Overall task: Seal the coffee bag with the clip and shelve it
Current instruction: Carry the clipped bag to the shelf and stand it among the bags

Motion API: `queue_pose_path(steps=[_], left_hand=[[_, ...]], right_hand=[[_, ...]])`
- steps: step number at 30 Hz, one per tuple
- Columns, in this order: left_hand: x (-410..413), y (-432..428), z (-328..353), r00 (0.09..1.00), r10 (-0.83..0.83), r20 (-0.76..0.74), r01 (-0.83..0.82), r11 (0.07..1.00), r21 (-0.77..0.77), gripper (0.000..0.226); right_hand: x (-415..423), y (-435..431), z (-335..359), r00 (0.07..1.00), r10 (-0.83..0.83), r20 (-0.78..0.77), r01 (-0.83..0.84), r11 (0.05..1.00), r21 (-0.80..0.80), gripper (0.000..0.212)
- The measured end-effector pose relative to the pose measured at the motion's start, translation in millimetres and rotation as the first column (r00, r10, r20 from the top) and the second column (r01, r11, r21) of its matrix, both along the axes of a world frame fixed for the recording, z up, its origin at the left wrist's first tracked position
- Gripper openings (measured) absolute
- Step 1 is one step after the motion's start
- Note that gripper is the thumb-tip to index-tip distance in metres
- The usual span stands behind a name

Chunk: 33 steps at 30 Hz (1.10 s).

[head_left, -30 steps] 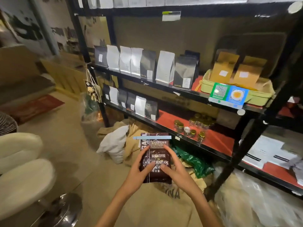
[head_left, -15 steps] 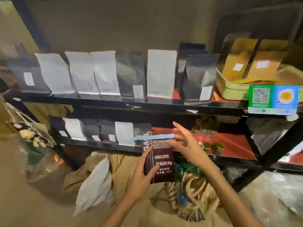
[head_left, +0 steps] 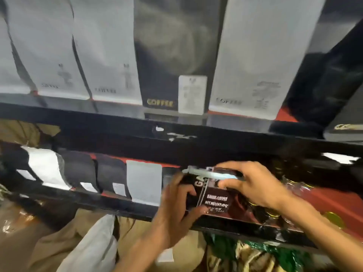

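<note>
Dark brown foil coffee bag [head_left: 215, 199], white lettering, pale blue plastic clip [head_left: 214, 174] across its top: at the front of the lower black metal shelf [head_left: 117, 210], beside a grey pouch [head_left: 144, 182]. Left hand [head_left: 176, 209] clamped on its lower side; right hand [head_left: 253, 185] clamped on its clipped top.

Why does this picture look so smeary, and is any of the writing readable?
Head view: motion blur smears the upper shelf's bags; "COFFEE" on the black bag stays legible. The held coffee bag reads only partly, the clip streaks pale, and lighting is dim.
</note>
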<state>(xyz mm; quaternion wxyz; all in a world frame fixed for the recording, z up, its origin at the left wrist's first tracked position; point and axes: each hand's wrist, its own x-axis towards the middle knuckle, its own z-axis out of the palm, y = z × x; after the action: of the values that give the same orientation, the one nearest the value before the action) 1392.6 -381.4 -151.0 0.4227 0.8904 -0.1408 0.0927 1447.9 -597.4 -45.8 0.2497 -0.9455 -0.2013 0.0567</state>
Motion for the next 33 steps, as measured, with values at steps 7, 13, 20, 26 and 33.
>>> queue_pose_path(steps=[7, 13, 20, 26, 33], left_hand=[[83, 35, 49, 0.994, -0.039, 0.099, -0.015, 0.871, 0.490, 0.051], [143, 21, 43, 0.799, -0.203, -0.566, 0.470, 0.799, 0.375, 0.037], [153, 9, 19, 0.853, -0.207, -0.479, 0.436, 0.788, 0.434, 0.014], [157, 10, 25, 0.828, -0.218, -0.516, 0.491, 0.727, 0.480, 0.017], [156, 13, 23, 0.836, -0.222, -0.502, 0.485, 0.727, 0.486, 0.019]], right_hand=[[36, -18, -40, 0.974, -0.226, -0.023, 0.227, 0.973, 0.032, 0.029], [40, -18, -78, 0.989, -0.144, 0.014, 0.144, 0.989, 0.026, 0.033], [46, -25, -111, 0.978, -0.199, -0.053, 0.205, 0.971, 0.124, 0.035], [44, -22, -106, 0.988, -0.141, -0.062, 0.144, 0.989, 0.045, 0.031], [42, -15, -105, 0.989, -0.145, -0.018, 0.144, 0.988, -0.051, 0.035]])
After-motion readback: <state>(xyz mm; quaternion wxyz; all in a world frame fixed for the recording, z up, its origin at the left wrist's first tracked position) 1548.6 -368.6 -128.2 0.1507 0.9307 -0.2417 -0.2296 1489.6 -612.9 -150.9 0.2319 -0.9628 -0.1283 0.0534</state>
